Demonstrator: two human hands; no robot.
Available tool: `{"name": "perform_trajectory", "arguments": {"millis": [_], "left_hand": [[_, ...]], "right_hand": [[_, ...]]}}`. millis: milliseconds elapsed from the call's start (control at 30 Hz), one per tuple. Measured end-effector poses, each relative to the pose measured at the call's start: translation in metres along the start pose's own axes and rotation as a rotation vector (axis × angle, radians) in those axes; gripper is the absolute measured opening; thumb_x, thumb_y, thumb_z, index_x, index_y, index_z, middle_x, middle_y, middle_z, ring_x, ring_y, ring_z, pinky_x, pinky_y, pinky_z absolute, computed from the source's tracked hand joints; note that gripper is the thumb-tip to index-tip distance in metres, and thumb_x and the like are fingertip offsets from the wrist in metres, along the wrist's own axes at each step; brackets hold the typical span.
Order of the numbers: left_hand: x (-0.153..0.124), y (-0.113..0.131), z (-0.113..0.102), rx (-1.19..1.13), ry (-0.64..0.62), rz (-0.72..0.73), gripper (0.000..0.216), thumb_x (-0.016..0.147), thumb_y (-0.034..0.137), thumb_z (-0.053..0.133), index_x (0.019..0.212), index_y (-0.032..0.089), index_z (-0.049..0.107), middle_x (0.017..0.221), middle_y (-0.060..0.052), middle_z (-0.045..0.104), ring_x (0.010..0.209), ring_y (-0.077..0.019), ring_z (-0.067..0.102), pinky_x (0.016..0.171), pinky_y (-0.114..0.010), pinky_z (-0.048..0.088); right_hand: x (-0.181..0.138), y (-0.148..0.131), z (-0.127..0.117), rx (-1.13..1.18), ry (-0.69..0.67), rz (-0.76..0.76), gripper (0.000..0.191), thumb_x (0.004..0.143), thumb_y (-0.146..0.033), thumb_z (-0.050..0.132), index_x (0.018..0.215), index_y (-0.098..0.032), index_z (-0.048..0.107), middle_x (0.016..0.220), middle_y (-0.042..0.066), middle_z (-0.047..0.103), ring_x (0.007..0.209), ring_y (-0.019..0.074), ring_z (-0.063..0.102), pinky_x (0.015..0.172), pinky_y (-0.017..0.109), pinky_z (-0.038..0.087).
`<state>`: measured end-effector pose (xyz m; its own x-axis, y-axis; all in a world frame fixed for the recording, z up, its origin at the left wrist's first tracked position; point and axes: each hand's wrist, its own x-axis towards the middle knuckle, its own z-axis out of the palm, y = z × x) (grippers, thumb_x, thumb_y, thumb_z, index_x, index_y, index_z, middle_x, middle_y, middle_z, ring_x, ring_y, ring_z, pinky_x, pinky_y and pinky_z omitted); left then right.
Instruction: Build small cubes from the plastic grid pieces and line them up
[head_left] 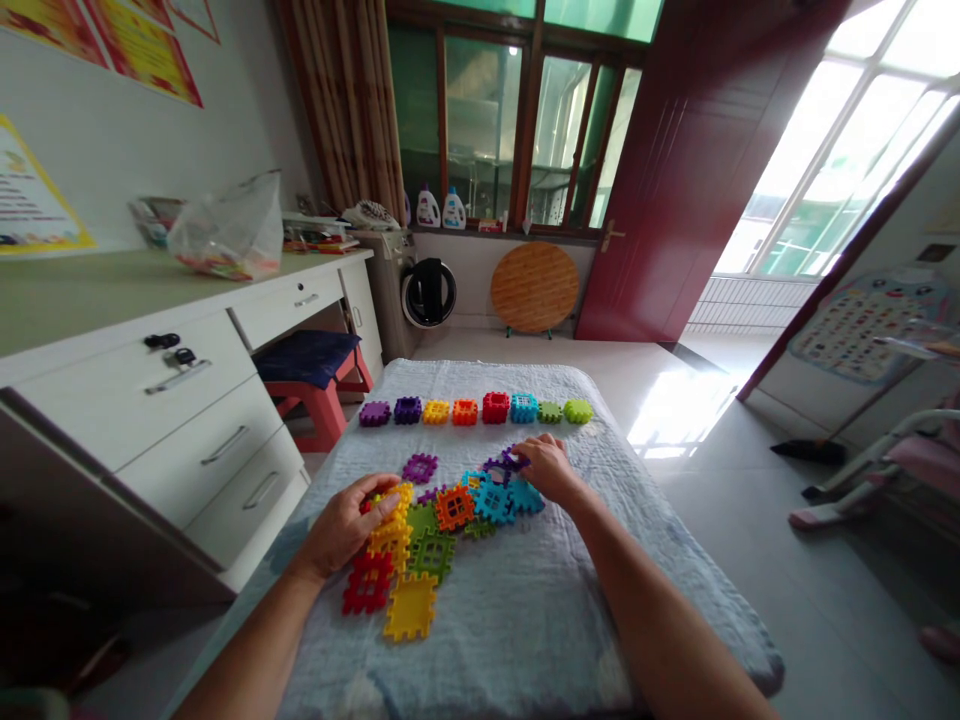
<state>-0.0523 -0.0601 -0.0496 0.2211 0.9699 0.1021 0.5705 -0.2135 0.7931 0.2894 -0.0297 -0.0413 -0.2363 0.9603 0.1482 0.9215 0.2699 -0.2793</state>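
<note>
Interlocking plastic building tiles with notched edges lie in a loose heap on the cloth-covered table. My left hand point(349, 520) is closed round yellow tiles point(400, 497) at the heap's left side, its thumb across them. Below it are a red tile point(367, 585), a flat yellow tile point(411, 606) and a green tile point(432, 555). My right hand point(546, 468) has its fingers closed on a dark purple tile point(506, 462) at the heap's far right edge. Blue tiles point(493, 498) and an orange window tile point(454, 508) lie between the hands. A purple tile point(420, 467) rests apart, behind the heap.
Behind the heap runs a row of stacked or assembled tiles by colour, from a purple stack point(375, 413) to a light green one point(578, 411). A pale blue cloth point(525, 620) covers the table. White drawers point(225, 445) and a stool point(307, 360) stand left.
</note>
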Motion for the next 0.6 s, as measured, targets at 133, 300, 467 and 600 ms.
{"name": "perform_trajectory", "arguments": {"millis": [133, 300, 467, 600], "left_hand": [[0.000, 0.000, 0.000, -0.011, 0.016, -0.001, 0.047, 0.080, 0.051, 0.053, 0.111, 0.017, 0.062, 0.111, -0.009, 0.066, 0.107, -0.0252, 0.060, 0.094, -0.036, 0.047], [0.000, 0.004, 0.000, -0.010, 0.026, -0.002, 0.045, 0.079, 0.051, 0.055, 0.108, 0.017, 0.063, 0.110, -0.008, 0.068, 0.104, -0.0243, 0.062, 0.092, -0.034, 0.049], [0.000, 0.002, 0.001, -0.017, 0.038, 0.000, 0.045, 0.079, 0.050, 0.055, 0.108, 0.018, 0.063, 0.108, -0.009, 0.068, 0.103, -0.0245, 0.062, 0.092, -0.036, 0.049], [0.000, 0.002, 0.000, -0.002, 0.032, 0.002, 0.045, 0.079, 0.051, 0.055, 0.108, 0.018, 0.063, 0.108, -0.008, 0.068, 0.104, -0.0244, 0.062, 0.091, -0.035, 0.049]], "right_hand": [[-0.001, 0.002, -0.003, 0.061, 0.073, 0.013, 0.031, 0.074, -0.014, 0.053, 0.101, -0.025, 0.065, 0.096, 0.003, 0.069, 0.097, 0.0224, 0.051, 0.086, 0.034, 0.030], [0.003, 0.002, -0.007, 0.375, 0.232, 0.008, 0.029, 0.079, -0.020, 0.049, 0.107, -0.020, 0.057, 0.083, 0.002, 0.066, 0.076, 0.0169, 0.057, 0.075, 0.027, 0.042], [0.012, 0.004, -0.002, 0.457, 0.373, 0.108, 0.026, 0.082, -0.026, 0.043, 0.105, -0.020, 0.055, 0.077, 0.001, 0.065, 0.067, 0.0151, 0.057, 0.067, 0.025, 0.044], [0.015, 0.009, 0.003, 0.408, 0.361, 0.164, 0.026, 0.083, -0.023, 0.042, 0.105, -0.021, 0.055, 0.077, 0.001, 0.065, 0.069, 0.0160, 0.058, 0.069, 0.026, 0.044]]}}
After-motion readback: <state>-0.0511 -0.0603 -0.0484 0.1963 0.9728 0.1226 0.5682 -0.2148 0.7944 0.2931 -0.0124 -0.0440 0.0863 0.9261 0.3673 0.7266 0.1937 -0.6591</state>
